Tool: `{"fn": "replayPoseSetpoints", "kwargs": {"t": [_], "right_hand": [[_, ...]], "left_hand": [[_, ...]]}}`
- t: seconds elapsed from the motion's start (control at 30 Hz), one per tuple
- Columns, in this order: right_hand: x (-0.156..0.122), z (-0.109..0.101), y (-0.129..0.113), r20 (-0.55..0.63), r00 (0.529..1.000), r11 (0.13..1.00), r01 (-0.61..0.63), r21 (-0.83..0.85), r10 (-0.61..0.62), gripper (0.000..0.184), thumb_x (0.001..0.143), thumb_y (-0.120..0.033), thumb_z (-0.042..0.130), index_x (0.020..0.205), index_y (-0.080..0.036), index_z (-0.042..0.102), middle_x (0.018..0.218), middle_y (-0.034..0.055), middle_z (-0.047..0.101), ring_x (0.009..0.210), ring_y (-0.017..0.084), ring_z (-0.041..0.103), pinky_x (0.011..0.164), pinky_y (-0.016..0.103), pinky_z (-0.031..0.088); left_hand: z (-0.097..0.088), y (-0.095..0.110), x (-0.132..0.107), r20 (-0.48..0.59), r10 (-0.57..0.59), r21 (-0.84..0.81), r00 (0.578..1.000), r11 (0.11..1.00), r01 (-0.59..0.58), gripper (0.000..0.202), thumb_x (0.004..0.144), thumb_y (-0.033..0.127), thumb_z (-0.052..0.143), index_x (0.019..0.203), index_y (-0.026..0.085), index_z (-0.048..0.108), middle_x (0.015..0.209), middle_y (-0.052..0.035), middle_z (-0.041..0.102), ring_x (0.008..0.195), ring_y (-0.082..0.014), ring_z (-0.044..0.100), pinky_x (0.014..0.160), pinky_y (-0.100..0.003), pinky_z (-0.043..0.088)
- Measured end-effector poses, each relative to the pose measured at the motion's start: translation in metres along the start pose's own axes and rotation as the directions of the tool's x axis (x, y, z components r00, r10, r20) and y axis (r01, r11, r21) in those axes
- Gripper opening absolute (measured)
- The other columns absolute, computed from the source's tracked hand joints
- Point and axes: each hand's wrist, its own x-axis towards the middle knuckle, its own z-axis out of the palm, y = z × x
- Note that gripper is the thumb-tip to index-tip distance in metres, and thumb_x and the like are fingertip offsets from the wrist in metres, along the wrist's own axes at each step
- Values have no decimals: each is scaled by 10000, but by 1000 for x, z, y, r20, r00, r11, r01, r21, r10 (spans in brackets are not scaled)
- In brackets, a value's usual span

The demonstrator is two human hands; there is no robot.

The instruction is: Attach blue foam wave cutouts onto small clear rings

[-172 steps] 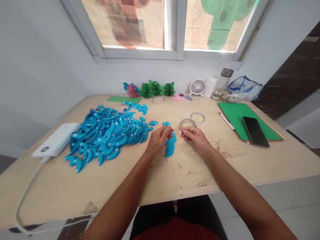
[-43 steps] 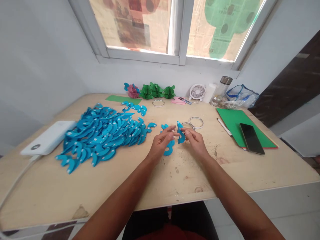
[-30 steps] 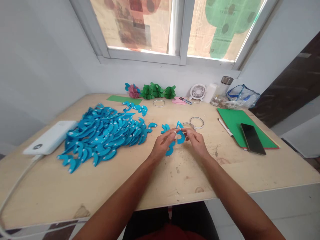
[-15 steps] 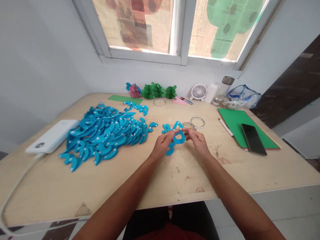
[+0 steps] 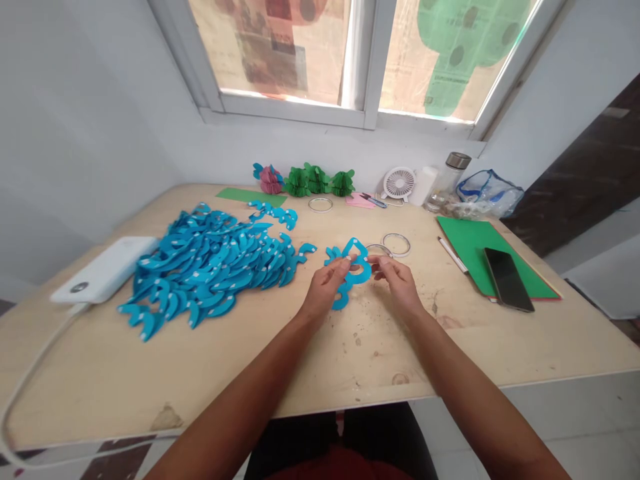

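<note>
A blue paper cutout (image 5: 364,275) with small white squares on it is held above the table, its left side pinched between the thumb and fingers of my left hand (image 5: 323,287). My right hand (image 5: 399,283) is at the cutout's right edge, thumb and index finger drawn together. Whatever those fingertips hold, if anything, is too small to make out. More blue paper pieces (image 5: 341,302) lie on the table below and beside my left hand. A large heap of similar blue cutouts (image 5: 220,260), dotted with white squares, spreads to the left.
Rolls of tape (image 5: 397,245) lie beyond my right hand, with another tape ring (image 5: 321,205) farther back. A phone (image 5: 507,279) and pen (image 5: 453,255) are by green sheets (image 5: 470,240). A white power bank (image 5: 106,270) with cable sits left. Green paper figures (image 5: 317,179) and a fan (image 5: 399,183) line the wall.
My right fingertips have shifted slightly right, from over the cutout to its edge. The cutout has tilted a little in my left hand, which stays in place.
</note>
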Motion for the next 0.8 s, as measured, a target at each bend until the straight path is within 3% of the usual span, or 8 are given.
{"fn": "replayPoseSetpoints", "kwargs": {"t": [0.17, 0.33, 0.6, 0.8], "right_hand": [[0, 1, 0, -7, 1000, 997, -14, -71, 14, 356, 813, -492, 513, 859, -190, 695, 862, 64, 681, 808, 203, 615, 680, 314, 464], [0, 2, 3, -9, 1000, 993, -19, -119, 18, 263, 786, -403, 546, 860, -180, 665, 832, 52, 679, 773, 187, 617, 691, 307, 468], [-2, 2, 3, 40, 990, 919, 137, -370, -132, 168, 790, -297, 520, 841, -197, 644, 827, 45, 666, 735, 177, 586, 653, 296, 449], [-3, 3, -3, 53, 975, 883, 217, -415, -215, 141, 794, -259, 506, 839, -205, 628, 857, 53, 663, 775, 187, 585, 688, 306, 452]], "left_hand": [[-1, 1, -1, 27, -3, 38, 1000, 999, 2, 548, 790, 599, 481, 1163, 225, 626, 1091, -88, 681, 1020, -270, 584, 565, -257, 448], [-2, -2, 1, 34, 44, 64, 998, 997, -46, 551, 792, 594, 479, 1129, 195, 655, 1125, -100, 666, 1015, -271, 596, 584, -257, 461], [-2, -2, 0, 32, 58, 37, 998, 998, -60, 517, 791, 571, 500, 1087, 186, 677, 1073, -105, 684, 994, -276, 617, 573, -252, 454], [-1, -5, 4, -13, 67, 31, 998, 997, -67, 519, 778, 577, 516, 1050, 173, 694, 947, -106, 714, 911, -255, 640, 625, -274, 472]]}}
